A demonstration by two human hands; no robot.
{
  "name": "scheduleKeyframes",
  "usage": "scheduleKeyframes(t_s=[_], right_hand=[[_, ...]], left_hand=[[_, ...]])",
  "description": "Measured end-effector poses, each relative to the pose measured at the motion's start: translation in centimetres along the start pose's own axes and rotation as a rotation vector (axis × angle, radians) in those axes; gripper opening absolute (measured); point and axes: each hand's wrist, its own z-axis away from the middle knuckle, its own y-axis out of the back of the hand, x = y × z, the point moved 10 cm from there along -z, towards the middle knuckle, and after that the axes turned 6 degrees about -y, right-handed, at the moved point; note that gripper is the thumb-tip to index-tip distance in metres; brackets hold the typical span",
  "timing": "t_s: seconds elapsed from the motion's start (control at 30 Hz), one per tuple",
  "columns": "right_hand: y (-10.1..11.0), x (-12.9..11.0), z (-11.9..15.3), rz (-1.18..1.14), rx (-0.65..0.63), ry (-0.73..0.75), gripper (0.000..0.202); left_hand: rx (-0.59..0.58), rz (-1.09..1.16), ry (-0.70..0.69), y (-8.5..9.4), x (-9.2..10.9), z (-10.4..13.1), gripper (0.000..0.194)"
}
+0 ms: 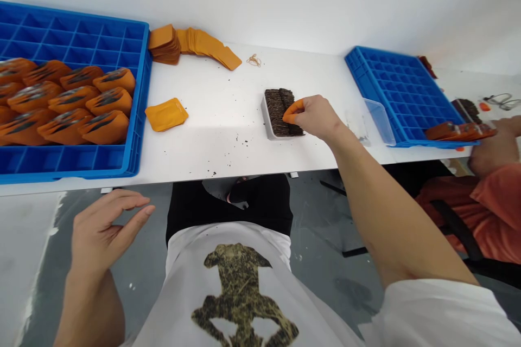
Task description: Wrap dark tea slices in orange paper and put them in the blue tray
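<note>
My right hand has orange-covered fingertips pinched at the right side of a small white box packed with dark brown thin pieces. What the fingers hold, if anything, is too small to make out. My left hand hovers in front of the table's edge, thumb and fingers apart, holding nothing. A single orange pouch lies flat between the box and a blue compartment tray. Several orange pouches stand opened in that tray, dark contents showing in them.
Stacked and fanned orange pouches lie at the back, near rubber bands. A second blue tray stands at the right, a clear lid beside it. Another person's hand is at the far right. Dark crumbs dot the table.
</note>
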Motion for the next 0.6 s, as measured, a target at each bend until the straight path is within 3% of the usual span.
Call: scheduleKeyframes(t_s=[0.23,0.47,0.6], right_hand=[[-0.2,-0.4,-0.4,0.112,0.002,0.034,0.020],[1.2,0.1,0.1,0.099,0.066,0.063,0.021],[0.6,0.2,0.2,0.216,0.059,0.043,0.015]], left_hand=[[-0.039,-0.016,-0.020,-0.2,0.2,0.2,0.005],[-0.059,-0.018,-0.025,-0.8,0.4,-0.1,0.006],[-0.067,-0.017,-0.036,-1.2,0.8,-0.5,0.005]])
